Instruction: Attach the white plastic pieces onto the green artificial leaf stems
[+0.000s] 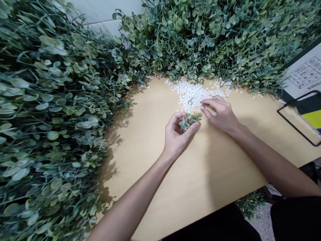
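Note:
My left hand [173, 135] is curled around a small sprig of green artificial leaves [188, 121], with the leafy top showing between thumb and fingers. To its right, my right hand [220, 113] is closed, thumb and fingertips drawn together at the near edge of a pile of small white plastic pieces [189, 93]. Whatever lies between those fingertips is too small to name. Both hands are just over the table, a short distance apart, and the sprig's lower end is hidden inside the left hand.
Thick heaps of artificial foliage cover the table's left side [57, 134] and back [213, 36]. At the right stand a printed box [304, 72] and a black-rimmed tray [298, 130]. The wooden table [155, 187] ends near my lap, with more greenery [250, 204] below it.

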